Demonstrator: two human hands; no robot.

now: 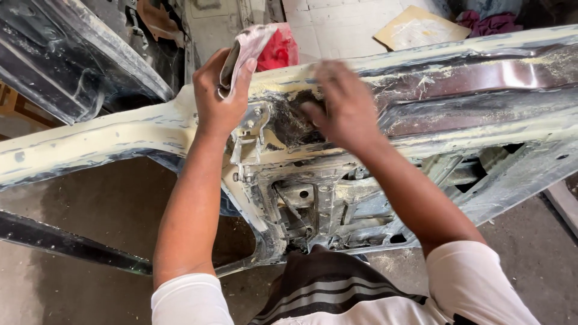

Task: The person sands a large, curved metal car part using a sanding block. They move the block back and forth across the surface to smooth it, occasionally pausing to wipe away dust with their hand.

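Observation:
A stripped car door lies across the view, its cream filler and dark primer sanded in patches. My left hand rests on its upper edge near a metal hinge bracket and grips a folded piece of sandpaper that sticks up above the fist. My right hand is blurred and presses flat on a dark recessed patch of the door beside the bracket. Whether it holds anything under the fingers is hidden.
Another dark body panel stands at the upper left. A red rag and a piece of cardboard lie on the tiled floor beyond the door. Bare concrete floor lies below, with a dark strip crossing it.

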